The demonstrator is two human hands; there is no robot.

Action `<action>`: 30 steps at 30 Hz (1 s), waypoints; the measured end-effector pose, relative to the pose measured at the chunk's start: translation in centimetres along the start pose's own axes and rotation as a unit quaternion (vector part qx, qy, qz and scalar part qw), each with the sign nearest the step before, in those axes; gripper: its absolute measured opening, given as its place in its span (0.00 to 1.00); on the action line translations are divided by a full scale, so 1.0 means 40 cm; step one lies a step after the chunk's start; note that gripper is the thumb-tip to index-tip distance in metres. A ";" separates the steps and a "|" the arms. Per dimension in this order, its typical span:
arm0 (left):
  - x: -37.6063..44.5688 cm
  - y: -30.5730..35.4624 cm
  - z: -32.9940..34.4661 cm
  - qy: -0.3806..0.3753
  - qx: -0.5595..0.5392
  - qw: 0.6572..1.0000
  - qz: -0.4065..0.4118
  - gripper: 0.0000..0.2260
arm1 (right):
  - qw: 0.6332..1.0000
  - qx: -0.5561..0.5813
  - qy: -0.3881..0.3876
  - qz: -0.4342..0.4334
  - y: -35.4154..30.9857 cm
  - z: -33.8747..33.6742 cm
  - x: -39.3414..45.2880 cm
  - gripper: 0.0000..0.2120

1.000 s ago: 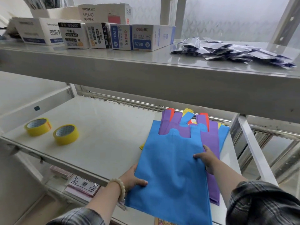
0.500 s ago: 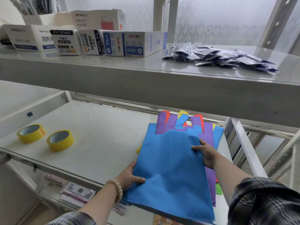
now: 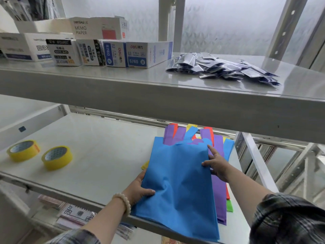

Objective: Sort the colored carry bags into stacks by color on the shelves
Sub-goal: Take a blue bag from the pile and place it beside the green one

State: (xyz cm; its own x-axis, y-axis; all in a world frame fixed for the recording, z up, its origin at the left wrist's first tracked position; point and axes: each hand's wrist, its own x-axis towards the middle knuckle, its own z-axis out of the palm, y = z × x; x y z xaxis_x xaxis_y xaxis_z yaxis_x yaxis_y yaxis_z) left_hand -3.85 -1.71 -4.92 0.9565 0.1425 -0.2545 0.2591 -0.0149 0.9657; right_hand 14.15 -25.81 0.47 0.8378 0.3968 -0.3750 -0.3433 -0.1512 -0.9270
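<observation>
Your left hand (image 3: 139,190) pinches the flat blue fabric carry bag (image 3: 177,182) at seven o'clock; your right hand (image 3: 217,164), fingers spread, grips its three o'clock edge. Lift evenly, clearing the purple bag (image 3: 219,194).

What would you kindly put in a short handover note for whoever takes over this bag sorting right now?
Left hand: grips the left edge of the top blue bag, thumb on top.
Right hand: fingers hold the same bag's right edge.
Bags: one mixed pile at the right end of the lower shelf; purple bags lie directly beneath the blue one, with red, yellow and green edges showing below.
Done: no separate colour stacks visible.
Left: lift off the blue bag, probably onto the bare shelf to the left, short of the two yellow tape rolls; then sort the remaining colours.
</observation>
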 end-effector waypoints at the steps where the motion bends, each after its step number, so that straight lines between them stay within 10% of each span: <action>1: -0.001 -0.001 -0.002 -0.002 0.005 1.000 -0.001 0.39 | 1.000 -0.010 0.002 -0.003 0.002 0.002 0.003 0.40; 13: -0.020 -0.046 -0.014 0.013 -0.017 0.998 -0.063 0.39 | 0.994 0.014 -0.020 0.111 0.060 0.036 0.044 0.22; 30: -0.026 0.028 -0.025 0.048 -0.068 0.996 0.009 0.35 | 0.997 0.021 -0.065 -0.032 -0.095 0.054 -0.022 0.19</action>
State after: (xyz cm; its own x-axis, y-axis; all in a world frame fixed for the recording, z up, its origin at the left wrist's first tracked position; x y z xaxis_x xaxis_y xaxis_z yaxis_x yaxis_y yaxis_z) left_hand -4.71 -0.89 -3.53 0.9419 0.2386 -0.2366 0.2143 0.1157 0.9699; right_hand 13.82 -23.64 4.35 0.7972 0.5196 -0.3074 -0.3103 -0.0840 -0.9469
